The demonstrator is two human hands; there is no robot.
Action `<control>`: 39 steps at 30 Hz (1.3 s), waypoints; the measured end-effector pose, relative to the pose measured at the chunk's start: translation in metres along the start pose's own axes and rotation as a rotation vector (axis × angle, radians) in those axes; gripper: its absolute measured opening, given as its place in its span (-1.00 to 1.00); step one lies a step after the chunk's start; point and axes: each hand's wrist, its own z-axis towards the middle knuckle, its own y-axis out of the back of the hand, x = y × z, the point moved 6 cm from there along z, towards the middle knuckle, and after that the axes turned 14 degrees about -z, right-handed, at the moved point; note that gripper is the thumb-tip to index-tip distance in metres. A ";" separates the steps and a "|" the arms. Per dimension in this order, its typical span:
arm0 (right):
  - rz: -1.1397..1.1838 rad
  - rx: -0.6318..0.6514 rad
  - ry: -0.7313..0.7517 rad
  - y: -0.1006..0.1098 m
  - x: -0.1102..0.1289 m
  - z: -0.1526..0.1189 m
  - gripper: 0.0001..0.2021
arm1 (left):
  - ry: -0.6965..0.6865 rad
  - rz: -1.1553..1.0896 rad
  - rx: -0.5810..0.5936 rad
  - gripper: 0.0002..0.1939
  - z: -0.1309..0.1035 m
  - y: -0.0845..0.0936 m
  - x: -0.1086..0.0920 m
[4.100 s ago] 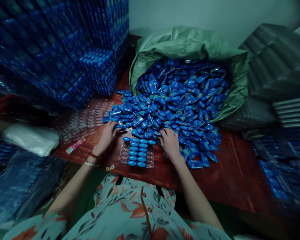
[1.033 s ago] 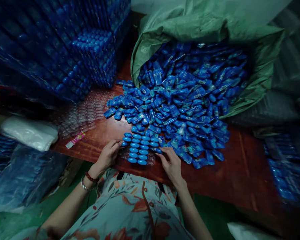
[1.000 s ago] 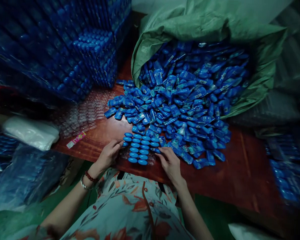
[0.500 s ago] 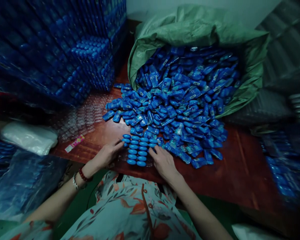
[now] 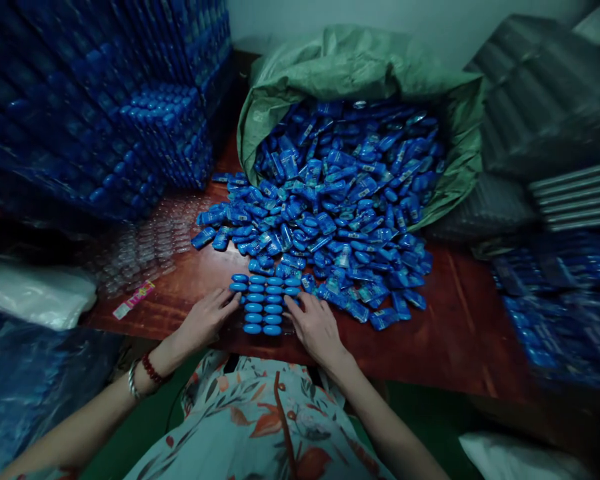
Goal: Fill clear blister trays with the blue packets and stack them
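In front of me on the table lies a clear plastic tray (image 5: 239,328) with glossy blue oval packs (image 5: 255,298) in its cells. The two middle columns run down to its near edge, while the outer columns show packs only at the far end. My left hand (image 5: 209,319) is at the tray's left side, thumb and fingers closed on a blue oval pack partly hidden by them. On the right side, my right hand (image 5: 316,327) has its fingertips closed on another blue oval pack, mostly covered. A loose heap of blue packs (image 5: 325,223) lies just beyond the tray.
A green woven sack (image 5: 360,67) spills the heap onto the table (image 5: 460,333). Stacked filled trays (image 5: 165,133) rise at the left, beside clear trays (image 5: 150,240) and a pink label strip (image 5: 134,300). Grey stacked trays (image 5: 545,93) stand at the right.
The view has shifted, so the scene sits further left. Both hands have moved slightly nearer along the tray's sides, at the outer columns.
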 end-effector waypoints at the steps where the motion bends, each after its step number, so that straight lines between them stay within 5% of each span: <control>1: 0.037 -0.032 -0.055 0.000 -0.008 -0.004 -0.70 | -0.008 0.029 -0.039 -0.50 -0.003 0.003 -0.001; 5: 0.202 -0.097 -0.479 -0.004 -0.069 -0.025 -0.65 | 0.083 -0.008 -0.278 -0.68 -0.002 0.022 0.004; 9: 0.215 0.042 -0.832 -0.019 -0.119 -0.025 -0.47 | 0.222 -0.204 -0.397 -0.77 0.042 0.036 0.027; 14: 0.176 0.264 -0.800 -0.038 -0.122 0.012 -0.31 | 0.229 -0.067 -0.037 -0.70 0.121 0.018 0.044; 20: 0.503 0.050 -0.771 -0.037 -0.128 0.006 -0.49 | 0.303 0.045 0.138 -0.50 0.151 0.002 0.061; 24: 0.984 -0.019 -0.795 -0.036 -0.106 -0.027 -0.58 | 0.232 -0.043 0.076 -0.43 0.130 0.001 0.079; 27: 1.074 -0.038 -0.702 -0.033 -0.070 -0.044 -0.71 | 0.126 -0.145 -0.002 -0.56 0.099 0.000 0.090; 30: 0.882 -0.112 -0.461 -0.026 -0.040 -0.047 -0.84 | 0.075 -0.173 -0.076 -0.56 0.065 0.000 0.095; 33: 0.610 -0.132 -0.191 -0.020 -0.021 -0.042 -0.72 | 0.155 -0.152 -0.182 -0.56 0.037 0.008 0.096; 39: 0.178 0.092 0.071 -0.006 -0.009 -0.023 -0.62 | 0.352 -0.146 -0.643 -0.78 -0.027 0.047 0.067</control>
